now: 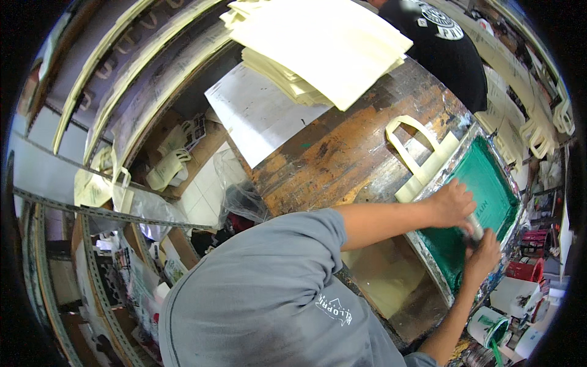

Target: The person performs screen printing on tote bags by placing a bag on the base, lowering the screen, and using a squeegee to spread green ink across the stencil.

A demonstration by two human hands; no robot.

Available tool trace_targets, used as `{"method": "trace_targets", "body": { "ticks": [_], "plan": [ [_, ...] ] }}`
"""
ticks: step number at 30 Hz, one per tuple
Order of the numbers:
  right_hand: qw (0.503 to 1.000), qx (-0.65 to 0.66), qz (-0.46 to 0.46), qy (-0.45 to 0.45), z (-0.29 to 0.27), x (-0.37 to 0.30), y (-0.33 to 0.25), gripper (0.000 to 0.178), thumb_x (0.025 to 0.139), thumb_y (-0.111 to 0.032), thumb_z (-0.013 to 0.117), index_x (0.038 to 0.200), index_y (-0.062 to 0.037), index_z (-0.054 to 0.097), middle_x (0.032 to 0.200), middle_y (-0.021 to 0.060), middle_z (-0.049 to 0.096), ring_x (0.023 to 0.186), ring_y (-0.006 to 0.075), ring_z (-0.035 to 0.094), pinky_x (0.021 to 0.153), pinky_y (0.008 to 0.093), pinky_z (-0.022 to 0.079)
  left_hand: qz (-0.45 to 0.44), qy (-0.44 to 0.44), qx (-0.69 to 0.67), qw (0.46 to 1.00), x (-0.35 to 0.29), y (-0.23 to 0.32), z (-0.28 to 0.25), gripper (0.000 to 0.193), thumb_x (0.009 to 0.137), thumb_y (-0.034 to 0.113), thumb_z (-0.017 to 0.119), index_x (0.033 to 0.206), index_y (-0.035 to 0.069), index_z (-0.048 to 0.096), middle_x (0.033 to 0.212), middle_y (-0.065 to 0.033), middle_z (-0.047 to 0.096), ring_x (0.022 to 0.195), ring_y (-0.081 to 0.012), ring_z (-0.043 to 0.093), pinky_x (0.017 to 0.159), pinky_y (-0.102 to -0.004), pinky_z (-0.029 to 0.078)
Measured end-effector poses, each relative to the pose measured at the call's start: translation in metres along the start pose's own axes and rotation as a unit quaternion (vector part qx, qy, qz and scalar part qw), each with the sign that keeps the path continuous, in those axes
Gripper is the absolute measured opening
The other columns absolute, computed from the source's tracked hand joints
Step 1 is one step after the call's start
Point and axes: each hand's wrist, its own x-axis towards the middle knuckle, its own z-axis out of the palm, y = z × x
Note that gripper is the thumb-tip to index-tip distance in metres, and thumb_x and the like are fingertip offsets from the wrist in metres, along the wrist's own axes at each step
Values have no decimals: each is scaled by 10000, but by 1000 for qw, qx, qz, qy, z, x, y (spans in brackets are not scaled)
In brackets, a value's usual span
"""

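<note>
Screen-printing frame, rectangular with pale edges [430, 269], lying at the right end of the paint-stained wooden bench [330, 165], a cream fabric tote bag [422, 180] with loop handle showing past one side, its body apparently underneath. Inside the frame, glossy green ink [486, 162] spread over the mesh. Left hand [452, 205] and right hand [483, 254] both closed around a pale, motion-blurred bar, probably a squeegee [474, 225]; exact finger placement impossible to tell. Likely step in hand: pulling ink across the stencil; next move seemingly calling for even pressure, then a clean lift off the fabric. Off the bench, white round pail [479, 324] with green ink inside; near it, red tub [524, 269], contents unclear. Across the bench, thick stack of cream fabric pieces [324, 46] overlapping a white sheet [257, 122].
</note>
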Motion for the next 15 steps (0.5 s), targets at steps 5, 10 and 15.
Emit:
{"method": "trace_targets", "body": {
  "ticks": [5, 10, 15],
  "plan": [
    [1000, -1, 8, -14, -28, -47, -45, 539, 722, -144, 898, 1164, -72, 599, 1093, 126, 657, 1033, 391, 634, 875, 527, 469, 4, 20, -14, 1000, -46, 26, -46, 653, 808, 742, 690, 872, 93, 666, 860, -79, 633, 838, -288, 609, 781, -440, 455],
    [1000, 6, -21, 20, -43, -45, -48, 532, 744, -159, 900, 1174, -77, 598, 1115, 129, 654, 1035, 398, 635, 874, 521, 466, -13, -36, -124, 992, -36, 22, -82, 722, 722, 691, 825, 1064, 66, 711, 1073, -105, 648, 1058, -310, 603, 919, -460, 456],
    [999, 1, -2, 51, -26, -90, -56, 470, 888, -295, 800, 1280, -92, 638, 1124, 138, 634, 1078, 371, 598, 979, 517, 394, -155, -44, -84, 983, -126, -2, -115, 1165, 634, 692, 908, 1522, 32, 544, 1307, -177, 528, 1293, -362, 465, 1120, -530, 342]
  ]
}}
